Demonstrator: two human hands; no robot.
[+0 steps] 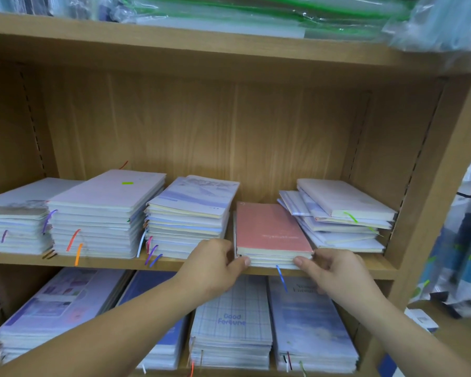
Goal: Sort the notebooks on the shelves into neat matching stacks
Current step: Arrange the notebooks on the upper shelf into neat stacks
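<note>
On the middle shelf (174,263), left hand (212,263) and right hand (335,268) gripping a short pink-topped notebook stack (272,232) by its near corners, untidy pile (337,216) just right.

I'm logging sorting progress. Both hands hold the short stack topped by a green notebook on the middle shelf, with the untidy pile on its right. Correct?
No: the top notebook is pink, not green. The head view shows the left hand and right hand holding that short stack on the middle shelf, with the untidy pile on its right.
</note>
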